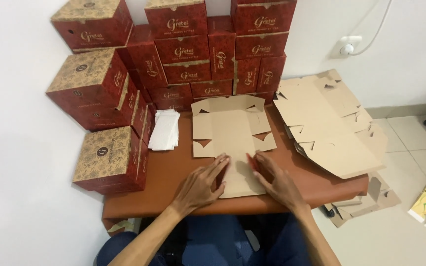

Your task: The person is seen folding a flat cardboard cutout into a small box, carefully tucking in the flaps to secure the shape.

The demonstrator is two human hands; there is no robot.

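Note:
A flat, unfolded cardboard box blank (230, 130) lies brown side up on the small orange-brown table (166, 177) in front of me. My left hand (200, 186) presses flat on the blank's near flap, fingers spread. My right hand (274, 180) rests on the same near flap from the right, its fingers at the flap's red-edged fold. Neither hand grips anything; both lie on the card.
Several assembled dark red boxes (186, 49) with patterned tan lids are stacked along the wall behind and to the left. A small pile of white paper (164, 130) lies left of the blank. A stack of flat blanks (329, 125) overhangs the table's right side; more lie on the floor (366, 199).

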